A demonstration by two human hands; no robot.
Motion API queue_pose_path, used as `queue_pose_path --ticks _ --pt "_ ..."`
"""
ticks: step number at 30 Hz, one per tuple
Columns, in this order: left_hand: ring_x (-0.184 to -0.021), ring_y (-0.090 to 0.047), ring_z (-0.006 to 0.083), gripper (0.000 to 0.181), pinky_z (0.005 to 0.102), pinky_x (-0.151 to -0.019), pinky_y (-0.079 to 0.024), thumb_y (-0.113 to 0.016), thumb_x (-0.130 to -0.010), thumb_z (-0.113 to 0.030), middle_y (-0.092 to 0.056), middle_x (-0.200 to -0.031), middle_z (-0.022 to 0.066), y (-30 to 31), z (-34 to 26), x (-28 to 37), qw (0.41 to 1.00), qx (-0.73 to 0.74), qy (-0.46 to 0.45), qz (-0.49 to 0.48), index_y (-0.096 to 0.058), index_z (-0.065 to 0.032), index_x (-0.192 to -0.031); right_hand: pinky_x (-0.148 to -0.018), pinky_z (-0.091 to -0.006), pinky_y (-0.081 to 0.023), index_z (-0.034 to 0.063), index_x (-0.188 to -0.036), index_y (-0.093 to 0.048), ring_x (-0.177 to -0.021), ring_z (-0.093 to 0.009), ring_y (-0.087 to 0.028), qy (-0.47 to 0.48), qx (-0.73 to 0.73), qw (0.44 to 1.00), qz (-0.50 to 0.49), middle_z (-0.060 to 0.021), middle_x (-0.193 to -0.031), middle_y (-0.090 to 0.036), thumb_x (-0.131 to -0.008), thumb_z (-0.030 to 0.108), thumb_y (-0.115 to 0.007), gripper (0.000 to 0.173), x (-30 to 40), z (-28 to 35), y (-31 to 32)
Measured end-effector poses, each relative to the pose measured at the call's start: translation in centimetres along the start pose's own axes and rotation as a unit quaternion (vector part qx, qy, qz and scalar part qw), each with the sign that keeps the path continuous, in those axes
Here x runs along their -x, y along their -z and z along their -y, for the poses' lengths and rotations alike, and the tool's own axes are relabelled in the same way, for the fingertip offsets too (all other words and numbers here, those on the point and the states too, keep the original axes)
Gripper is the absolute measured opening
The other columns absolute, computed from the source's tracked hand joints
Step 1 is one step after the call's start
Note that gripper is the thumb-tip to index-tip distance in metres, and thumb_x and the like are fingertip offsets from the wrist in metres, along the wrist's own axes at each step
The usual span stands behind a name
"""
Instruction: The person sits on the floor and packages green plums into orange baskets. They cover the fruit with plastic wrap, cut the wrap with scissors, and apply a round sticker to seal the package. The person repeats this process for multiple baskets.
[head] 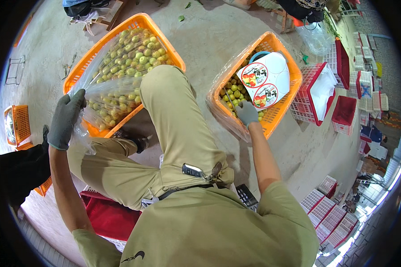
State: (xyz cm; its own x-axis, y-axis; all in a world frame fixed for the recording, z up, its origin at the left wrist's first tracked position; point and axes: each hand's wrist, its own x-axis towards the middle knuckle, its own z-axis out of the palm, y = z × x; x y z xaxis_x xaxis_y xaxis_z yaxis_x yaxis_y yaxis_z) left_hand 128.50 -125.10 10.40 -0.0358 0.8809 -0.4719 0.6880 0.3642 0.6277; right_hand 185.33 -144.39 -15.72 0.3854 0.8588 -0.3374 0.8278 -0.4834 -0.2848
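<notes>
My left hand (66, 116), in a grey glove, grips the gathered edge of a clear plastic bag (103, 88). The plastic stretches over many green and reddish round fruits (127, 63) in a large orange crate (177, 57). My right hand (248, 112), also gloved, reaches into a second orange crate (295, 78), against the fruits (233, 94) there. A thin dark rod lies by its fingertips; whether the hand holds it cannot be told. A sheet of round printed labels (282, 68) rests on a blue-rimmed round thing (258, 56) in that crate.
White-and-red plastic crates (309, 90) stand to the right, one with white paper. More stacked crates (327, 213) are at the lower right. A red-lined crate (110, 213) is beneath me. A person's dark sleeve (26, 170) shows at the left. Wooden stools stand at the top.
</notes>
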Motion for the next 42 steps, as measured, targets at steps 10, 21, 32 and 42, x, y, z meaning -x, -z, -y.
queue_pose_path --ticks 10,21,32,42 --pt "-0.08 -0.057 0.0119 0.046 0.0313 -0.075 -0.048 -0.058 -0.103 -0.041 -0.065 -0.081 0.0042 0.1 0.7 0.9 0.995 -0.055 -0.075 -0.024 -0.068 0.0018 -0.09 -0.079 -0.0531 -0.054 0.0074 -0.091 -0.072 -0.086 -0.041 -0.067 0.192 0.161 0.967 0.049 -0.0218 -0.088 -0.069 -0.085 0.022 -0.062 0.019 -2.9 -3.1 -3.7" --pt "-0.085 -0.064 0.0477 0.027 0.0511 -0.073 -0.051 -0.058 -0.096 -0.028 -0.064 -0.085 0.0279 1.0 0.4 2.6 0.95 -0.22 -0.186 -0.117 -0.06 -0.0013 -0.091 -0.075 -0.0366 -0.05 -0.0036 -0.118 -0.065 -0.082 -0.027 -0.064 0.294 -0.193 0.934 -0.063 -0.0186 -0.103 -0.067 -0.102 0.01 -0.049 0.026 6.1 22.6 18.7" --pt "-0.083 -0.068 0.0408 0.013 0.0481 -0.067 -0.054 -0.067 -0.089 -0.01 -0.067 -0.084 0.0186 1.0 -1.3 6.0 0.891 -0.268 -0.259 -0.259 -0.057 -0.0059 -0.096 -0.062 -0.043 -0.046 -0.0031 -0.097 -0.064 -0.065 -0.033 -0.059 0.411 -0.281 0.827 0.261 -0.0181 -0.075 -0.061 -0.103 0.02 -0.049 0.028 8.1 44.3 13.5" --pt "-0.077 -0.058 0.0125 0.011 0.0323 -0.073 -0.051 -0.067 -0.094 -0.01 -0.066 -0.084 0.0077 -4.3 3.4 0.8 0.958 0.088 -0.271 0.021 -0.065 -0.0023 -0.102 -0.053 -0.0458 -0.046 0.0006 -0.093 -0.061 -0.055 -0.035 -0.06 0.381 0.021 0.852 0.357 -0.02 -0.066 -0.059 -0.105 0.027 -0.046 0.032 9.5 36.9 18.5"
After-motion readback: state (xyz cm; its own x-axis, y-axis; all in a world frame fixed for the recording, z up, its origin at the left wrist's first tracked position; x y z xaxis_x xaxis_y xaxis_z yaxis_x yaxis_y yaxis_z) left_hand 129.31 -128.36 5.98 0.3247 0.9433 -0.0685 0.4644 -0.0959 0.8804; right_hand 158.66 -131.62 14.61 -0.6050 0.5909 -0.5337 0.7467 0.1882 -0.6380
